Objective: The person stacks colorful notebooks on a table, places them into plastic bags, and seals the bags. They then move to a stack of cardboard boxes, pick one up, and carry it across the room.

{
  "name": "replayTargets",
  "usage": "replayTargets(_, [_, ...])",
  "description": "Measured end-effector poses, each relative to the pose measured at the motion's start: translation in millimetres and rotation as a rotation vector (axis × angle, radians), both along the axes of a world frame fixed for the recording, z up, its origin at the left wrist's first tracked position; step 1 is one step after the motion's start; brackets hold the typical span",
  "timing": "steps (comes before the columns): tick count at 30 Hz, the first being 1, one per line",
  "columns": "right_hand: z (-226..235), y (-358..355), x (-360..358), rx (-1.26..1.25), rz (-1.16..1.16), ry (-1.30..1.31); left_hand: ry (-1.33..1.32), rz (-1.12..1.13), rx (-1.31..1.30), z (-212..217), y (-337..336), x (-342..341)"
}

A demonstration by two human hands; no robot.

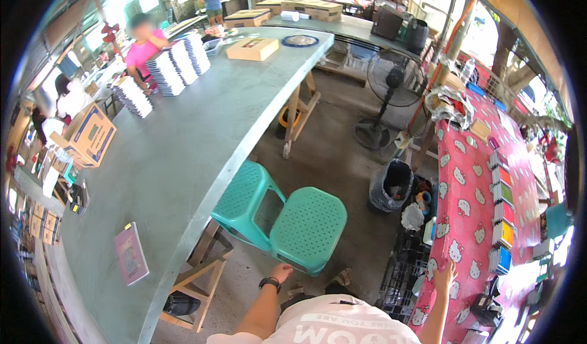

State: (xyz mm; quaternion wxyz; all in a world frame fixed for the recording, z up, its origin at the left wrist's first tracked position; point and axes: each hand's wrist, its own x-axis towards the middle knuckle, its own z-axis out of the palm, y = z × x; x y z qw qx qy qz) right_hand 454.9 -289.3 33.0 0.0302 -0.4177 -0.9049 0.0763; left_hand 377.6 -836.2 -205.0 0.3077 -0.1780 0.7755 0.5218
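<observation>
My left hand [282, 272], with a dark watch on its wrist, hangs beside the near edge of a green plastic stool [309, 229]. Its fingers are curled with nothing visible in them, and I cannot tell whether they touch the stool. A second green stool [241, 191] stands just left of it, partly under the long grey table [202, 130]. On the right, my right hand [445, 277] has its fingers apart, over the near edge of a pink table [461, 179] with a cartoon-print cover. A row of stacked colourful notebooks [502, 234] lies on that cover.
A pink book [131, 253], a cardboard box [92, 137] and tall paper stacks [165, 72] are on the grey table. A black fan [391, 87] and lined bin [391, 185] stand between the tables. A person in pink [143, 51] is across the grey table.
</observation>
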Motion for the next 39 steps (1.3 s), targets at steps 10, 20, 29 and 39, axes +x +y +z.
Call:
replayTargets(10, [-38.7,10.1,17.4,0.114,0.023,-0.030,-0.248,0.182,-0.332,-5.4,-171.0,141.5])
replayTargets(20, [-51.9,15.9,6.0,0.127,-0.057,-0.008,-0.060,0.087,-0.236,-19.3,-131.6,167.7])
replayTargets(29, [-13.0,40.7,-7.6,0.092,0.033,-0.076,0.063,-0.144,-0.405,2.8,-114.0,90.1])
replayTargets(39, [-29.1,85.3,-85.9,0.144,0.220,0.214,0.129,-0.032,-0.310,47.1,0.0,27.5])
